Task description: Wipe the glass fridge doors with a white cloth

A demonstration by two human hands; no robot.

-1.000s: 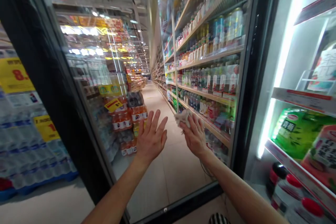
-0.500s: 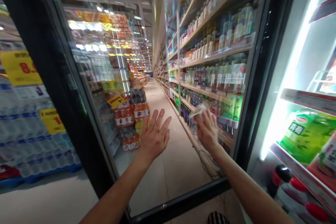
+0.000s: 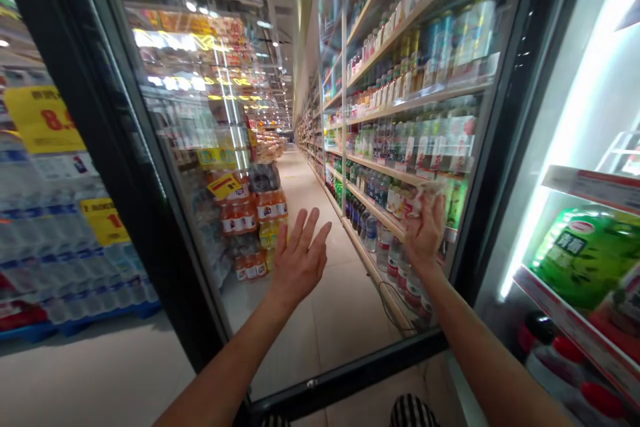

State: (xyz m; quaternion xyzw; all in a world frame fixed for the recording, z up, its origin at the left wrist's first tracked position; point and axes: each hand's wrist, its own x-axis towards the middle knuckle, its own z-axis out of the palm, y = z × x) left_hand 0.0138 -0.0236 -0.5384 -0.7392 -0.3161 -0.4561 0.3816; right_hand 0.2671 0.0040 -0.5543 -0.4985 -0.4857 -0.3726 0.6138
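A glass door (image 3: 320, 307) in a black frame stands in front of me, with a drinks aisle visible through it. My left hand (image 3: 301, 255) is spread against the glass, fingers apart and holding nothing. Against the right part of the pane, my right hand (image 3: 426, 227) presses a crumpled whitish cloth (image 3: 414, 203). Its fingers and palm cover much of the cloth, so whether it is fabric or paper is unclear.
Right of the door is a lit cooler shelf with a green drink pack (image 3: 575, 250) and red-capped bottles (image 3: 603, 400). Bottled water packs (image 3: 107, 307) are stacked at left under yellow price signs (image 3: 45, 120). Shelves of bottles (image 3: 415, 103) show through the glass.
My right hand has slid right across the glass with the cloth, closer to the door's right frame. The left hand stays at nearly the same spot.
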